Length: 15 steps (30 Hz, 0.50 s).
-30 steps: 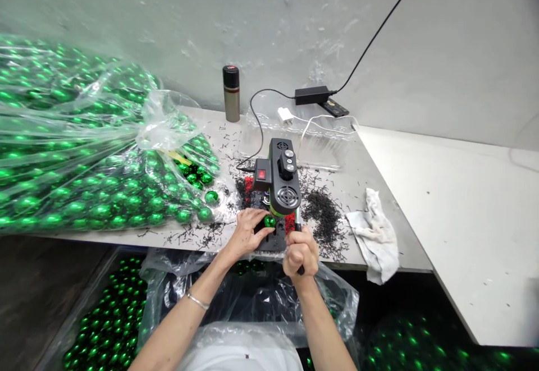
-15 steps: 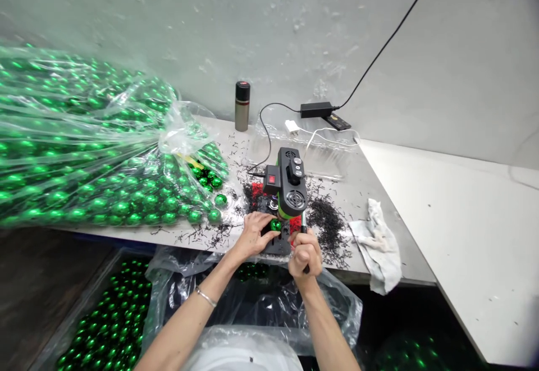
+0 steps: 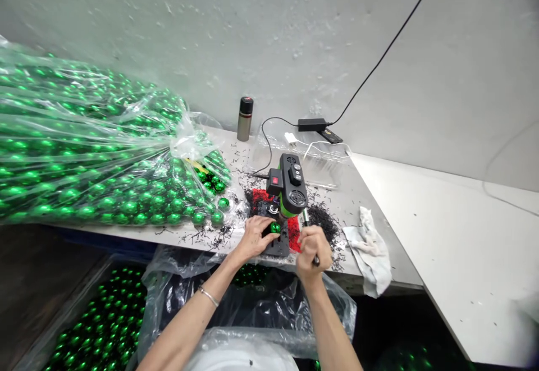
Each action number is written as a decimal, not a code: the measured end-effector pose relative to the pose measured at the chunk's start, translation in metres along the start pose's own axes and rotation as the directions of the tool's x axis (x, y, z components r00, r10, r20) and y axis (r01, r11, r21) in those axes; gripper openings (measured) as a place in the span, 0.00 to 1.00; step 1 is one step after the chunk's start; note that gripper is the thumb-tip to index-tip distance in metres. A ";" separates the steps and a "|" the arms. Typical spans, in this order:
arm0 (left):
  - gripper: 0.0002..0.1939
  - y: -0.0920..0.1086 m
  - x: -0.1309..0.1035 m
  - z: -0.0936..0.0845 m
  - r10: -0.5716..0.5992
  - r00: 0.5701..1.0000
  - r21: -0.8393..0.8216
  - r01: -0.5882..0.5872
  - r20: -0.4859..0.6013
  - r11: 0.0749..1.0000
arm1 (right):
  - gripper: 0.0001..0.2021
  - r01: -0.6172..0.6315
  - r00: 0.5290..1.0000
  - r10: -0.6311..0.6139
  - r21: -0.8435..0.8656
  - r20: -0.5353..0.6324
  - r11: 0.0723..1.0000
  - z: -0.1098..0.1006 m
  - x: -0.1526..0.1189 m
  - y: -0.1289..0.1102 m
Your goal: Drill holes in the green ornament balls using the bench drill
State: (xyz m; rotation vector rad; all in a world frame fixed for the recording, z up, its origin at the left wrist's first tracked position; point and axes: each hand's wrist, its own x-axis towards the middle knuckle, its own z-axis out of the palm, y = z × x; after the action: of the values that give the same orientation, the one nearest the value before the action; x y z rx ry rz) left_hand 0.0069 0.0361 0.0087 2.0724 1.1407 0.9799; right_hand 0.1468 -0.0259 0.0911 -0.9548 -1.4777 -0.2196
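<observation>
A black and green bench machine (image 3: 293, 183) stands on the grey table, with a red switch box on its left side. Under its head sits a shiny green ball (image 3: 275, 228) on the black base. My left hand (image 3: 254, 237) has thumb and fingers around that ball from the left. My right hand (image 3: 314, 247) is wrapped round the black handle of the machine's lever (image 3: 306, 218), right of the base. Red material and black shavings (image 3: 322, 222) surround the base.
A large clear bag of green balls (image 3: 105, 163) fills the left. Behind stand a flask (image 3: 245, 119) and a plastic tray with a power adapter (image 3: 312, 124). A white cloth (image 3: 370, 250) lies at right. Below are an open plastic bag (image 3: 181, 287) and a crate of green balls (image 3: 99, 315).
My right hand has moved slightly right with the lever handle, a little away from the base. My left hand stays at the ball. The camera view has shifted a little.
</observation>
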 end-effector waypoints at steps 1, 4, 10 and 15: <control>0.16 0.002 -0.005 -0.001 0.008 1.000 0.003 -0.008 -0.008 1.000 | 0.15 -0.075 0.997 0.075 0.004 -0.012 0.997 -0.001 0.011 -0.006; 0.19 0.012 -0.030 -0.005 0.087 0.996 0.048 -0.086 -0.025 0.995 | 0.16 -0.213 0.977 0.213 0.029 0.025 0.977 -0.005 0.034 -0.021; 0.30 0.015 -0.057 -0.038 0.173 0.983 0.249 -0.151 -0.068 0.957 | 0.16 -0.203 0.979 0.203 0.083 0.004 0.976 -0.002 0.027 -0.021; 0.14 -0.021 0.000 -0.085 -0.087 0.959 0.481 0.212 -0.270 0.851 | 0.16 -0.195 0.979 0.199 0.080 -0.040 0.978 0.002 0.017 -0.018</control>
State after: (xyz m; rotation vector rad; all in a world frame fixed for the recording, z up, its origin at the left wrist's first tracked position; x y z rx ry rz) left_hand -0.0721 0.0570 0.0411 2.2489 1.8248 0.9419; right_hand 0.1362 -0.0290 0.1127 -1.0202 -1.3288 -0.0411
